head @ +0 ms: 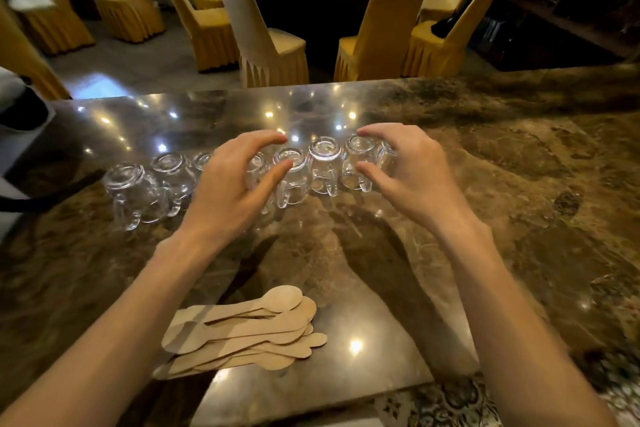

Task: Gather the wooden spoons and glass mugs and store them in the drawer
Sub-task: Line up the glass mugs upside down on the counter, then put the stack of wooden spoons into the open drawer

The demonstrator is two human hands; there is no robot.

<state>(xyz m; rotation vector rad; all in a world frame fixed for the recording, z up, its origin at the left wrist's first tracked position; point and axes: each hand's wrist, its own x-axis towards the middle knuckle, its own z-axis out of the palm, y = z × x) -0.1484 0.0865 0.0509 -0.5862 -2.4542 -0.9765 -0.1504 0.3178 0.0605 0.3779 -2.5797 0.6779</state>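
Mugs [325, 163], about seven upturned; spoons [242, 329] stacked, uncountable.

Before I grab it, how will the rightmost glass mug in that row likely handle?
The rightmost glass mug is clear glass, so probably fragile and slick. It stands upside down on its rim on the polished marble counter, so it may slide rather than tip. The neighbouring mug looks very close; they could clink.

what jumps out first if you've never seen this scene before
A row of upturned glass mugs runs across the middle of the marble counter, with the left hand and right hand curled open over it. Nearer, a pile of wooden spoons lies by the counter's front edge.
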